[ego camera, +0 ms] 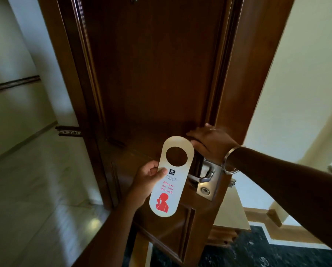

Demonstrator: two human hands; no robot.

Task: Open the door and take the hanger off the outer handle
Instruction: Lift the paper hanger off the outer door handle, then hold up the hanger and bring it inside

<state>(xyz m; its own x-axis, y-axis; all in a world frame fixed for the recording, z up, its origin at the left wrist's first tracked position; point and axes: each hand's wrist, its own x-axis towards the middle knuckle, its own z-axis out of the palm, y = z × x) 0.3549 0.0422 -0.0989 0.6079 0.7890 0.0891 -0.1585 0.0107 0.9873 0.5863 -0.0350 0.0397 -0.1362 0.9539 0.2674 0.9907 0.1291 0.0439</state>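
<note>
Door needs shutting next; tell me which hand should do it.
Right. The right hand already rests on the door edge above the handle, while the left hand holds the hanger.

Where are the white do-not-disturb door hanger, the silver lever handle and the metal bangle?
White do-not-disturb door hanger (171,182): head view, printed middle.
Silver lever handle (200,178): head view, lever bar.
Metal bangle (226,160): head view, band at right wrist.
</note>
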